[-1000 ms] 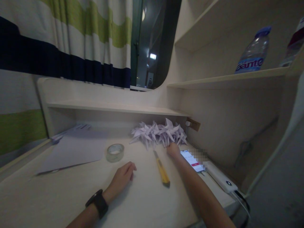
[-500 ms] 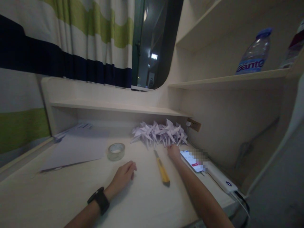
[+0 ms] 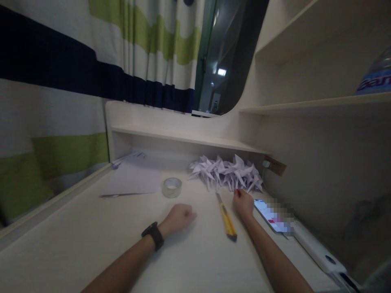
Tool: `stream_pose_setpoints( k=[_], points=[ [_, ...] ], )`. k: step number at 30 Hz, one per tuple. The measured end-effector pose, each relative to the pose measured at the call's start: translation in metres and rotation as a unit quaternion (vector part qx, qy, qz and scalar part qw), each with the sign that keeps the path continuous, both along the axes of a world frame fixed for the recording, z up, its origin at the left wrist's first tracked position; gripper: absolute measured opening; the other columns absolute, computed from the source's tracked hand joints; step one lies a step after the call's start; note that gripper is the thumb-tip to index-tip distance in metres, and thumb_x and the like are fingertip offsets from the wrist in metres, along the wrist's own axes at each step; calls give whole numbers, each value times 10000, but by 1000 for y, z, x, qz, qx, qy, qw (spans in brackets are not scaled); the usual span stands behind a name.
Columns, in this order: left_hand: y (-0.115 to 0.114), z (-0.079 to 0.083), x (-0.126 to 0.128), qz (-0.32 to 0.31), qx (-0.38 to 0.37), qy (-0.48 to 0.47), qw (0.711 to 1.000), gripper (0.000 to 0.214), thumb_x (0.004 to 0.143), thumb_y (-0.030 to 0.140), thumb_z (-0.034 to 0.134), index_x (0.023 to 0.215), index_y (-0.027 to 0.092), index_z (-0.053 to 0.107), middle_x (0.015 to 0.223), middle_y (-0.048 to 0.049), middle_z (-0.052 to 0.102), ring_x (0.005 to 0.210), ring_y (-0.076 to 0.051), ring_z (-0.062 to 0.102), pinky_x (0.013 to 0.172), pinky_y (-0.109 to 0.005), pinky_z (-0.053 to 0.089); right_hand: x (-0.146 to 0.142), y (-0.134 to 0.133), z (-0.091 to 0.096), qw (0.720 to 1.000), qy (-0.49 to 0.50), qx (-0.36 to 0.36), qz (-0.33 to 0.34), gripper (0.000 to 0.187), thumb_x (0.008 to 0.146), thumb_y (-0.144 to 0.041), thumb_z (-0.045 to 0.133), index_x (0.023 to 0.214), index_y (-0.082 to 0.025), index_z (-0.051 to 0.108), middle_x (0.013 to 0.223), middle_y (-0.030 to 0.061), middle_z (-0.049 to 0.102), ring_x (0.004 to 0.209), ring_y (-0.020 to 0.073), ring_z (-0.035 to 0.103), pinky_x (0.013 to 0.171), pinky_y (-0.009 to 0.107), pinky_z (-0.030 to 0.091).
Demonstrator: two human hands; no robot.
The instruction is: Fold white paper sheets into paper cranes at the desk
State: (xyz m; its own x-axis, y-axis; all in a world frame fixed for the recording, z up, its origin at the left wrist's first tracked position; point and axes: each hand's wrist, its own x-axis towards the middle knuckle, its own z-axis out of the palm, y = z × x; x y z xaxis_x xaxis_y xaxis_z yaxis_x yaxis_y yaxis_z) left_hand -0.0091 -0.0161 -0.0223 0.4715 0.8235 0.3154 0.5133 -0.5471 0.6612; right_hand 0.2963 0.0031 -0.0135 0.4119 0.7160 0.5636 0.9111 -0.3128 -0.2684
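Right hand (image 3: 243,203) has drawn back slightly from the pinwheels (image 3: 236,173); it sits curled just right of the knife (image 3: 227,224), nothing visible in it, nearer than the left hand (image 3: 177,217), loosely curled left of the knife. Lengthwise, the knife points its narrow end toward the pinwheels, just beyond it.

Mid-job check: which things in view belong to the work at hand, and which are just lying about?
Likely part of the work:
folded paper shapes, beside the right hand
yellow knife, near it
tape roll, beyond the left hand
paper sheets, probably

Probably just lying about:
phone
long white box
bottle on the shelf
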Motion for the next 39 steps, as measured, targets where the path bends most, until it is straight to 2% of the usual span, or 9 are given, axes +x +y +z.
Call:
stream_pose_setpoints(
  k=[4,9,14,18,23,27,30,35,39],
  points=[
    [3,6,-15,27,76,66,995,230,728,250,516,506,193,500,526,-18,519,525,-157,450,547,-280,282,-1,0,1,1000,-11,1,17,326,935,-316,423,945,-159,708,843,100,721,713,194,625,607,268,307],
    [6,30,-39,77,166,107,977,246,795,283,501,593,184,602,684,-102,624,700,-226,562,686,-329,383,2,0,1,999,-30,5,36,318,929,-316,434,948,-158,709,838,103,717,709,199,618,618,271,312],
    [28,50,-80,208,232,130,941,250,858,352,477,773,183,641,832,-102,648,842,-234,586,803,-335,418,-3,-1,2,997,-48,-1,54,296,930,-313,435,899,-165,689,837,102,710,707,196,616,602,279,291],
    [53,41,-135,202,228,172,937,359,823,449,553,1040,179,642,1240,-125,579,1101,-274,550,958,-369,398,-19,-4,13,995,-21,-47,82,285,918,-409,461,973,-174,612,768,70,691,671,194,615,572,277,270],
    [73,22,-188,157,175,306,922,581,840,479,509,1338,180,493,1443,-150,424,1249,-328,464,1028,-439,344,-47,-17,28,971,-28,-165,169,429,878,-586,443,988,-189,560,815,84,682,763,236,634,606,284,312],
    [83,20,-198,146,164,370,902,590,871,498,438,1399,234,432,1501,-133,335,1253,-363,457,1035,-514,302,-63,-26,30,952,-34,-208,224,516,829,-636,490,1070,-182,535,1032,133,660,899,261,625,718,303,369],
    [88,20,-198,144,148,371,906,595,883,492,399,1409,215,416,1494,-123,353,1233,-342,485,1031,-470,333,-65,-28,27,943,-49,-228,237,545,793,-623,537,1100,-174,533,1092,149,623,918,279,620,748,327,393],
    [96,13,-203,141,108,378,909,586,924,449,259,1383,139,452,1449,-169,411,1186,-351,535,968,-453,418,-52,-25,22,934,-52,-266,235,484,774,-441,592,1166,-168,517,1123,156,585,941,287,617,738,331,418],
    [95,9,-206,147,96,374,911,537,898,348,265,1326,129,505,1394,-152,490,1176,-342,546,995,-443,402,-43,-24,23,928,-18,-282,244,411,775,-275,563,1164,-152,519,1115,153,576,936,259,621,735,302,424]
  ],
)
